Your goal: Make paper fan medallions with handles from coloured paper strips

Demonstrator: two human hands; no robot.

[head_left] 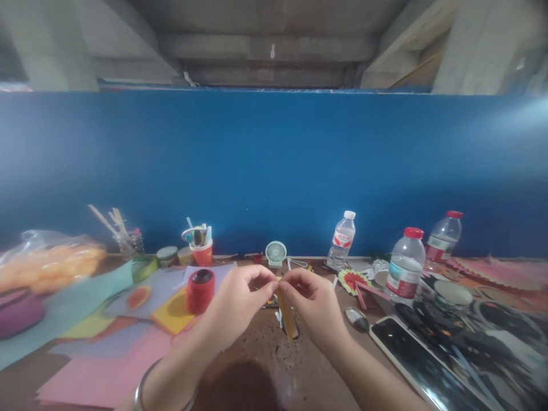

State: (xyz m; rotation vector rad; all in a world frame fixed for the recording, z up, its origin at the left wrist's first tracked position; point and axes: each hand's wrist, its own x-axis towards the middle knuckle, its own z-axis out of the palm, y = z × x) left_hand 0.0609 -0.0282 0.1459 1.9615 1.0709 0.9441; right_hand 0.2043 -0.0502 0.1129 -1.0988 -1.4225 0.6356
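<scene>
Both hands meet over the middle of the brown table, fingertips almost touching. A narrow yellow strip, perhaps paper, hangs down from between them. My left hand pinches its upper end with thumb and forefinger, and a bracelet circles that wrist. Close beside it, my right hand pinches the same strip near the top. The exact spot under the fingertips is hidden. Left of my left hand stands a red spool of thread, near a yellow paper sheet.
Coloured paper spreads over the left side. At the back are a red cup of tools, a small fan and a water bottle. On the right lie a phone, a red-capped bottle and a paper rosette.
</scene>
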